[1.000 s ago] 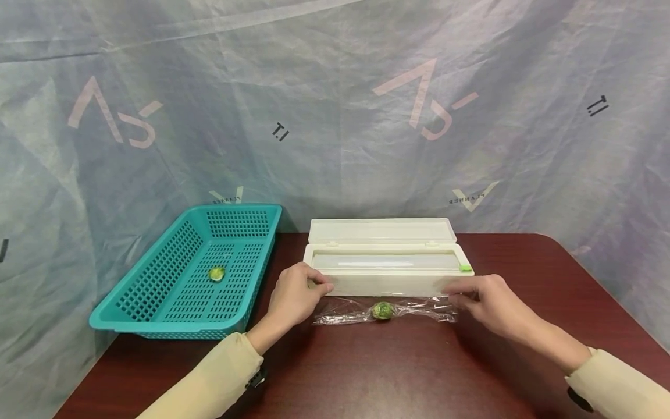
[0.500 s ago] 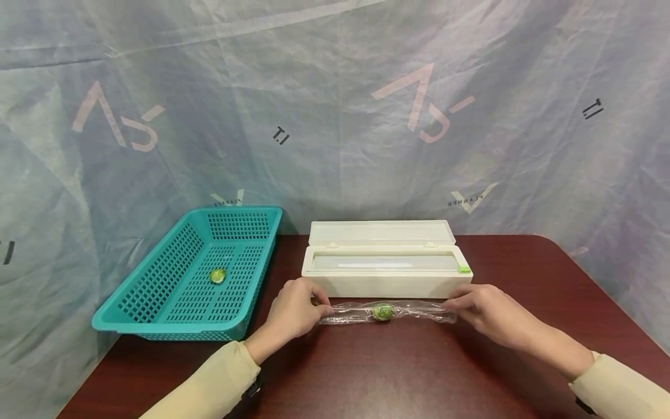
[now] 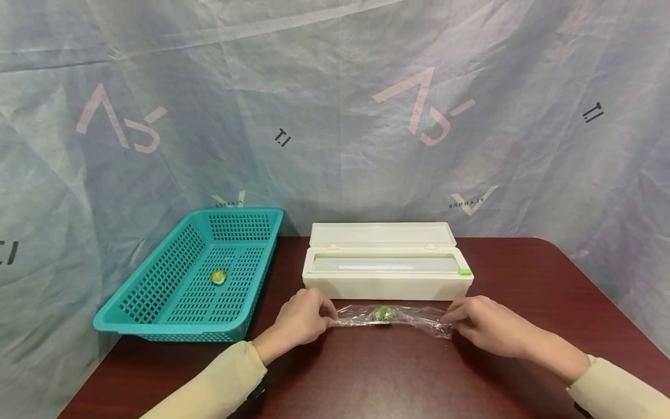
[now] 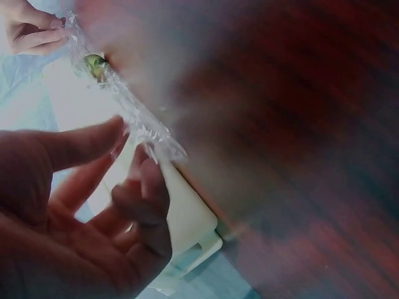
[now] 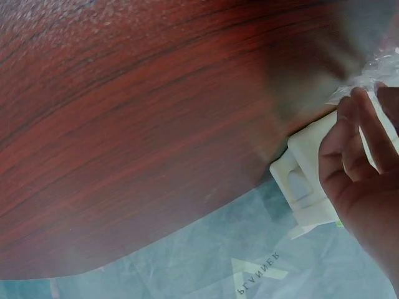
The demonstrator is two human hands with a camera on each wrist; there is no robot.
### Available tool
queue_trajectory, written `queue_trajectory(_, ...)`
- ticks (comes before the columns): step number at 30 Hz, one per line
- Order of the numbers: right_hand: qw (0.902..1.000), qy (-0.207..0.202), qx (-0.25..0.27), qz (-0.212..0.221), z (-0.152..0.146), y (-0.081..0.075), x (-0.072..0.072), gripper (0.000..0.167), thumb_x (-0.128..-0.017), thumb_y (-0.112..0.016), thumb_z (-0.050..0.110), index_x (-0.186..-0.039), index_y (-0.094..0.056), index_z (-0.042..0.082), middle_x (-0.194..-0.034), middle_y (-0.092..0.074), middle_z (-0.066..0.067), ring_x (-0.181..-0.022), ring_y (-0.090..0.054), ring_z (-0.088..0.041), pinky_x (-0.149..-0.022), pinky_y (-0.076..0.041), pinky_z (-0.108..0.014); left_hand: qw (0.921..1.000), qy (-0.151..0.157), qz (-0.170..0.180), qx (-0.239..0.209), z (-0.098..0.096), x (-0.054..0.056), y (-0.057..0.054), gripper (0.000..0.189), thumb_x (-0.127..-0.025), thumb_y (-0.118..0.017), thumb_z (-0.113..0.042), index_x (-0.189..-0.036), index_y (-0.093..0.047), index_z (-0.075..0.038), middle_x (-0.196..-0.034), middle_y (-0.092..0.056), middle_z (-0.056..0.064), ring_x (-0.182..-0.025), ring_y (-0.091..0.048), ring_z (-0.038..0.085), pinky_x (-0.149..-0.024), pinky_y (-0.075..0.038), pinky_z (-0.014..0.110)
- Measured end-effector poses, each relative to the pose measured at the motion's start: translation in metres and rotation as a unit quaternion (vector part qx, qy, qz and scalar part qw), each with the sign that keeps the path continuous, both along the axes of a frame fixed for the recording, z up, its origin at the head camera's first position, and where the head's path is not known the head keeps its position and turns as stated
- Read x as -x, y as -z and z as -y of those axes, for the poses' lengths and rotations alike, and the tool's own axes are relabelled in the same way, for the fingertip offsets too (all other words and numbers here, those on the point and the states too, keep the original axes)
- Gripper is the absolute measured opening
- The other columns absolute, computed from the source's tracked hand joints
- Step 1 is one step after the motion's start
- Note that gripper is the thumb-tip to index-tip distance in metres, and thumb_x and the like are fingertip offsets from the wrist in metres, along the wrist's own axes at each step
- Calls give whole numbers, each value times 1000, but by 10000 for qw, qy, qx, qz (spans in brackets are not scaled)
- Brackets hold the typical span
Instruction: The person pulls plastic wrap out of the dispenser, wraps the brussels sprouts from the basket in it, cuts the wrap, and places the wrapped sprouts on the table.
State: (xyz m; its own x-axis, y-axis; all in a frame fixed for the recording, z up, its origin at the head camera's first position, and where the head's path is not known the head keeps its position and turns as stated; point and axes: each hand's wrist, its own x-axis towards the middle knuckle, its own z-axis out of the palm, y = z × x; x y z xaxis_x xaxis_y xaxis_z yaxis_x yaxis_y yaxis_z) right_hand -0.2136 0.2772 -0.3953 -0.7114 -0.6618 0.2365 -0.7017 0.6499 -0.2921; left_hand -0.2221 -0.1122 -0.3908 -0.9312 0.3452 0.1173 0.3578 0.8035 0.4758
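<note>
We are pinching the crumpled, clear plastic film (image 3: 356, 316) near its ends, our left hand (image 3: 305, 319) and right hand (image 3: 487, 326) apart, with the small, round, green vegetable (image 3: 384, 315) sitting midway along it. We are probably doing best by tensioning both ends evenly and gently, lest the film tear. The long, white, open-lidded plastic box (image 3: 387, 289) is standing just beyond, perhaps limiting forward reach; the teal, rectangular, perforated plastic basket (image 3: 107, 318) is sitting leftward, holding another small, yellow-green vegetable (image 3: 218, 277).

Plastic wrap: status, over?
Left hand and right hand pinch plastic wrap near opposite ends. Green sprout midway along it. Open white box beyond, seemingly not blocking.
</note>
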Motion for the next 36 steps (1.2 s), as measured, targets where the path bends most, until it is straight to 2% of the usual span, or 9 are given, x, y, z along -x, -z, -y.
queue_trajectory(5, 9991, 385, -123, 86, 4, -6, -5, 33, -81, -71, 0, -107, -84, 15, -109, -68, 10, -92, -63, -7, -74, -52, -30, 9984, 530, 189, 0, 1, -4, -3, 8, -85, -88, -16, -91, -83, -14, -89, -76, -5, -83, -65, 12, -72, -53, 36)
queue_trajectory(9, 9963, 823, -107, -232, 19, -20, -14, 20, -84, -78, 17, -103, -84, 21, -110, -65, 12, -93, -61, -8, -75, -52, -32, 9979, 564, -285, 157, -3, -9, -9, 18, -86, -88, -23, -99, -84, -12, -100, -72, 2, -99, -63, 25, -83, -53, 43)
queue_trajectory(13, 9964, 742, 99, -390, 41, -31, -16, 11, -88, -86, 28, -98, -82, 26, -101, -63, 16, -85, -59, -4, -72, -51, -30, 9956, 598, -716, 57, -16, -11, -17, 17, -92, -83, -21, -103, -83, -9, -102, -69, 5, -103, -63, 28, -87, -53, 46)
queue_trajectory(16, 9984, 385, 243, -322, 60, -31, -10, 16, -86, -89, 20, -99, -80, 22, -94, -65, 15, -79, -60, -5, -68, -51, -28, 9947, 787, -651, -133, -30, -7, -17, 17, -93, -82, -16, -106, -82, -6, -102, -72, 6, -100, -66, 23, -87, -55, 40)
queue_trajectory(20, 9993, 23, 338, -127, 82, -24, 2, 26, -83, -89, 7, -105, -78, 16, -94, -70, 9, -82, -64, -11, -72, -54, -32, 9948, 866, -523, -59, -48, 1, -8, 24, -90, -85, -16, -112, -81, -7, -106, -73, 5, -102, -68, 20, -88, -55, 36)
queue_trajectory(22, 9994, -20, 355, -37, 90, -19, 8, 27, -82, -89, 5, -104, -77, 15, -94, -71, 8, -84, -65, -12, -74, -55, -33, 9951, 834, -522, 72, -56, 5, -3, 26, -89, -86, -16, -113, -81, -8, -107, -73, 4, -102, -68, 18, -88, -55, 35)
queue_trajectory(29, 9989, -57, 460, 88, 101, -6, 19, 25, -77, -91, -1, -88, -76, 15, -78, -66, 10, -71, -59, -7, -63, -51, -27, 9961, 816, -239, 249, -69, 11, 2, 21, -84, -90, -14, -103, -81, -13, -87, -72, -6, -75, -61, 8, -67, -51, 29)
queue_trajectory(32, 9986, -70, 475, 214, 102, -3, 20, 24, -76, -90, -3, -85, -76, 14, -75, -65, 11, -68, -56, -5, -62, -50, -26, 9962, 796, -173, 311, -69, 11, 3, 26, -81, -92, -11, -104, -82, -13, -84, -71, -7, -73, -60, 7, -66, -51, 28)
queue_trajectory(36, 9981, 6, 513, 338, 102, 0, 21, 23, -76, -89, -5, -86, -79, 13, -78, -70, 10, -72, -61, -5, -65, -53, -27, 9959, 808, -242, 322, -69, 13, 5, 26, -78, -93, -9, -101, -81, -10, -76, -68, -9, -69, -60, 5, -65, -51, 25)
